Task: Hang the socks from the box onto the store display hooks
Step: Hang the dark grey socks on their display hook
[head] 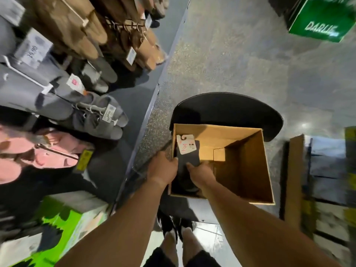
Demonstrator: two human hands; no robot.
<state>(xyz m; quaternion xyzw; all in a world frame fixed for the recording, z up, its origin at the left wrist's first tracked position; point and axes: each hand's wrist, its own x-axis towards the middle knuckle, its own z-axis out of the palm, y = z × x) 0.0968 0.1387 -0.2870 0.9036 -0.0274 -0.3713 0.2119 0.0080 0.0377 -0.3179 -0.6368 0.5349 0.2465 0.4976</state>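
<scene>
An open cardboard box [248,162] stands on a round black stool [227,110] in front of me. At its left inner side I hold up a dark sock pack [189,153] with a white hook tag at its top. My left hand [162,167] grips the pack's left edge. My right hand [200,173] grips its right edge, thumb on the front. More dark socks lie below in the box. The display rack [57,78] on the left carries slippers on hooks.
Brown, grey and pink slippers hang in rows on the left rack. A green box [65,226] sits low at the left, another green carton [319,18] at the top right. Flat cardboard and crates stand at the right. My feet show below.
</scene>
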